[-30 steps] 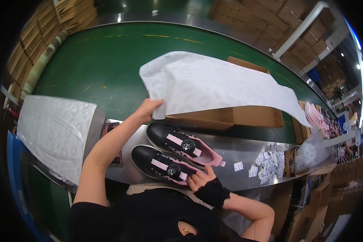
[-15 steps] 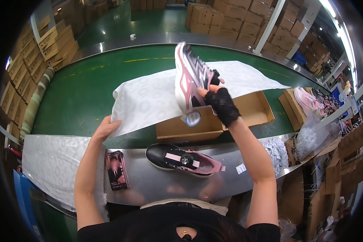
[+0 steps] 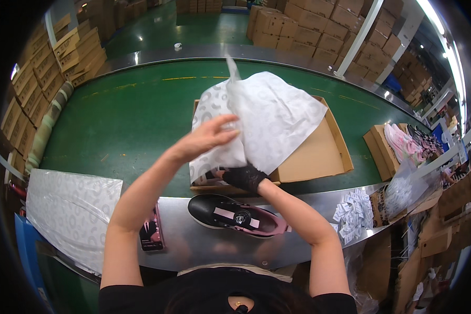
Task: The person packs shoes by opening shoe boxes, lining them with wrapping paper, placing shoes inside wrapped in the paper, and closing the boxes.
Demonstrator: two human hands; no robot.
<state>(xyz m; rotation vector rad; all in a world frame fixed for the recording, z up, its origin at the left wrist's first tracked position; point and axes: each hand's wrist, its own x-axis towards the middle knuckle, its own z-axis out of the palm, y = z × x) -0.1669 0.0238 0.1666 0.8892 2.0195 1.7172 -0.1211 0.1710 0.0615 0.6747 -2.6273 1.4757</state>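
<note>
Paper (image 3: 285, 123) drapes the open box (image 3: 313, 161), apparently guided by the left hand (image 3: 206, 137), fingers apart, while the gloved right hand (image 3: 243, 178) dips in, grip too hidden to tell, and one black shoe (image 3: 220, 210) lies within easy reach on the worktop (image 3: 206, 248).

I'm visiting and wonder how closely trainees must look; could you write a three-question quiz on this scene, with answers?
1. Which hand wears the black fingerless glove?
2. True or false: the black sneaker with pink lining lies on the metal ledge, outside the open cardboard box.
3. Which is nearest the left hand: (a) label pile, (b) patterned white paper sheet, (c) sneaker?

Key: 1. the right hand; 2. true; 3. b.
</note>
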